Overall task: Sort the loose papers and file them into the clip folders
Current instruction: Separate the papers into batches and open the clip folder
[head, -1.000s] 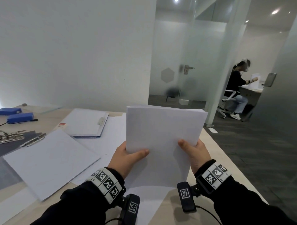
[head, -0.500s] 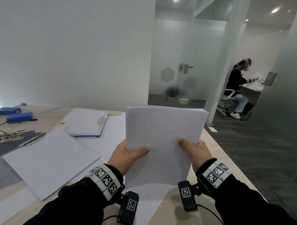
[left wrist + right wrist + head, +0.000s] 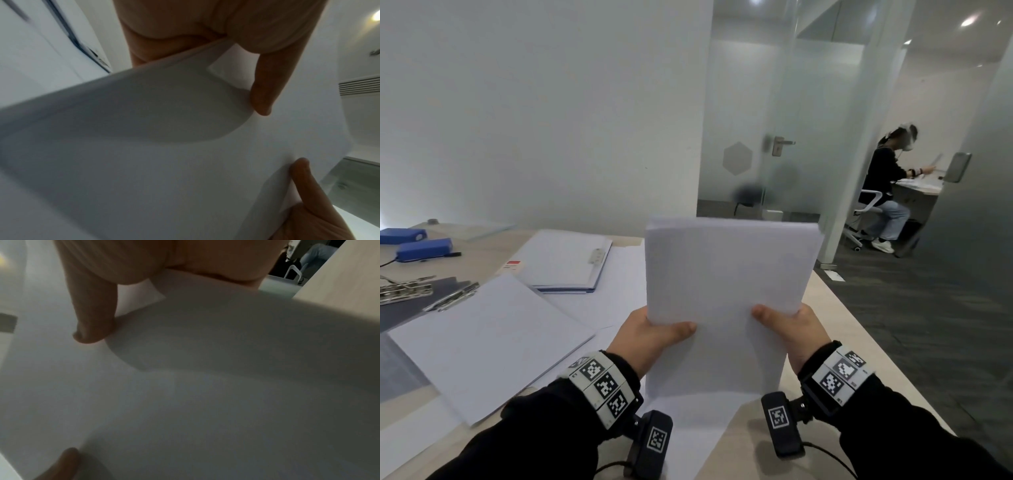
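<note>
You held a stack of white papers upright over the near edge of the desk, between both hands. Your left hand pinched the stack's lower left edge — thumb across the front face, the other fingers behind it, out of the head view. Your right hand gripped the lower right edge the same way, thumb on the front. The left wrist view showed the thumb pressed flat on the sheet and the right thumb lower in the frame; the right wrist view was dim and blurred, but the thumb seemed to lie on the paper there too.

Under the stack, loose sheets lay flat at the near edge. Toward the desk's left side a clip folder lay open with a white pile on it, its metal clip at the far left corner of that pile. Further back, another clip folder held paper, its clip on the right edge. At the left edge sat a dark folder with an open metal clip, and near the far left corner two blue boxes — what they are could not be made out.
</note>
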### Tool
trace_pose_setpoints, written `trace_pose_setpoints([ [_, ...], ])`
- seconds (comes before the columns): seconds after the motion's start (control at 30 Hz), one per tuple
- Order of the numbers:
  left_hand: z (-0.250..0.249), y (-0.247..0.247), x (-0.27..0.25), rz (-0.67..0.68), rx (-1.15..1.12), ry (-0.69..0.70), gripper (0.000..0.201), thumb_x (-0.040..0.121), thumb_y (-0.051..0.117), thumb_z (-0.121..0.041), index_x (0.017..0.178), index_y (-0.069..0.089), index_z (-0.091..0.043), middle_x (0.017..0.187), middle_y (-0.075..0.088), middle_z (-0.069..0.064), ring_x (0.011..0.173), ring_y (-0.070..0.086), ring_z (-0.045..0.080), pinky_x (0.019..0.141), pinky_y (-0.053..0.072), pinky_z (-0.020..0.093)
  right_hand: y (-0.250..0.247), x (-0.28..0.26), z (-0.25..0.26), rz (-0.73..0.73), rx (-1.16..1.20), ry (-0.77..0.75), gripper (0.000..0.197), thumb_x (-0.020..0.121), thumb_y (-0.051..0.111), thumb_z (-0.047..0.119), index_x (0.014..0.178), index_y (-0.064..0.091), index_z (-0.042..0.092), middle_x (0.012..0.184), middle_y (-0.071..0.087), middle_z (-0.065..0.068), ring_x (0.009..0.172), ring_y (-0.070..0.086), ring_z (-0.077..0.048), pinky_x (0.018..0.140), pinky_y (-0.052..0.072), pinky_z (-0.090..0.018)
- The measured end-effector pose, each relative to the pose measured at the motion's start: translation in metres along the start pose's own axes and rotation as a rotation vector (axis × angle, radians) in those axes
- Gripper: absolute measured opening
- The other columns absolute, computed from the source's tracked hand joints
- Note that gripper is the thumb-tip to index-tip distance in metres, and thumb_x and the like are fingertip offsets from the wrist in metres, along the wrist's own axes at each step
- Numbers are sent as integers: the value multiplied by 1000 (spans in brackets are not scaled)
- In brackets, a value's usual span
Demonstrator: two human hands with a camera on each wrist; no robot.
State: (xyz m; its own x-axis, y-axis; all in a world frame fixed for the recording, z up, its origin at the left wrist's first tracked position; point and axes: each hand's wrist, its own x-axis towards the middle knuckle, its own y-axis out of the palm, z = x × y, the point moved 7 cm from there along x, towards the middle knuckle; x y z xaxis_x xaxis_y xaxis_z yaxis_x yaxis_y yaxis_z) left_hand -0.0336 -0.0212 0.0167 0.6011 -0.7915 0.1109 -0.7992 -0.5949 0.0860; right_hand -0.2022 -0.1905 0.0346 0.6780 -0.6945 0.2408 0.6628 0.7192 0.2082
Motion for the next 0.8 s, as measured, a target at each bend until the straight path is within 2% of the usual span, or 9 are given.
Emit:
trace_pose_setpoints([
  [0.07, 15, 2, -7, 35, 1, -46, 43, 67, 81, -19, 108, 74, -11, 102, 76, 7, 95, 73, 25, 82, 58, 35, -3, -8, -12, -1, -34, 29, 34, 66, 84, 15, 97, 75, 7, 100, 74, -15, 91, 72, -31, 70, 57, -30],
  [0.13, 26, 4, -11, 40, 33, -80, 37, 71, 84, -15, 107, 74, -12, 101, 77, 5, 94, 73, 24, 80, 58, 32, -4, -15, -24, 9, -77, 68, 34, 68, 84, 10, 100, 74, 7, 101, 74, -15, 94, 71, -31, 75, 57, -34],
  [0.23, 29, 3, -11, -7, 96, -79, 22, 82, 78, -13, 103, 75, -16, 97, 78, 0, 90, 74, 19, 82, 58, 32, -2, -17, -28, 15, -147, 98, 35, 67, 83, 12, 101, 74, 9, 101, 75, -12, 95, 71, -31, 85, 56, -42],
  [0.3, 24, 0, -9, -45, 105, -66, 22, 79, 81, -16, 100, 76, -15, 94, 78, 1, 88, 75, 19, 83, 58, 35, -1, -13, -24, -3, -116, 99, 35, 63, 87, 14, 95, 75, 7, 99, 75, -14, 92, 72, -33, 81, 57, -40],
  [0.4, 24, -6, -8, -47, 94, -65, 34, 68, 85, -24, 99, 77, -13, 92, 78, 4, 86, 75, 22, 80, 59, 35, -2, -9, -24, -16, -108, 98, 41, 53, 91, 25, 88, 78, 10, 97, 75, -16, 88, 72, -32, 76, 57, -37],
  [0.47, 33, -8, -13, -23, 93, -104, 30, 71, 85, -16, 99, 76, -12, 93, 78, 4, 89, 75, 22, 78, 58, 32, -1, -14, -31, 23, -113, 117, 39, 58, 87, 21, 94, 77, 9, 101, 74, -16, 92, 72, -33, 79, 57, -39],
  [0.53, 41, -10, -18, -10, 137, -142, 21, 79, 81, -14, 99, 76, -13, 93, 78, 2, 90, 74, 21, 81, 58, 32, 1, -19, -41, 48, -135, 171, 49, 57, 87, 23, 102, 74, 6, 104, 74, -16, 97, 70, -35, 87, 56, -46],
  [0.67, 38, -23, -16, -62, 308, -141, 12, 86, 75, -26, 95, 76, -18, 88, 78, -5, 81, 74, 10, 81, 58, 30, 5, -16, -39, 40, -232, 199, 42, 58, 86, 24, 95, 76, 7, 99, 75, -15, 94, 71, -36, 91, 54, -51],
  [0.8, 24, -40, -20, -73, 265, -134, 16, 84, 75, -31, 96, 75, -20, 88, 78, -5, 83, 74, 14, 83, 58, 35, 23, -8, -26, 69, -301, 192, 48, 64, 81, 39, 99, 73, 7, 96, 75, -14, 89, 72, -36, 90, 54, -53],
])
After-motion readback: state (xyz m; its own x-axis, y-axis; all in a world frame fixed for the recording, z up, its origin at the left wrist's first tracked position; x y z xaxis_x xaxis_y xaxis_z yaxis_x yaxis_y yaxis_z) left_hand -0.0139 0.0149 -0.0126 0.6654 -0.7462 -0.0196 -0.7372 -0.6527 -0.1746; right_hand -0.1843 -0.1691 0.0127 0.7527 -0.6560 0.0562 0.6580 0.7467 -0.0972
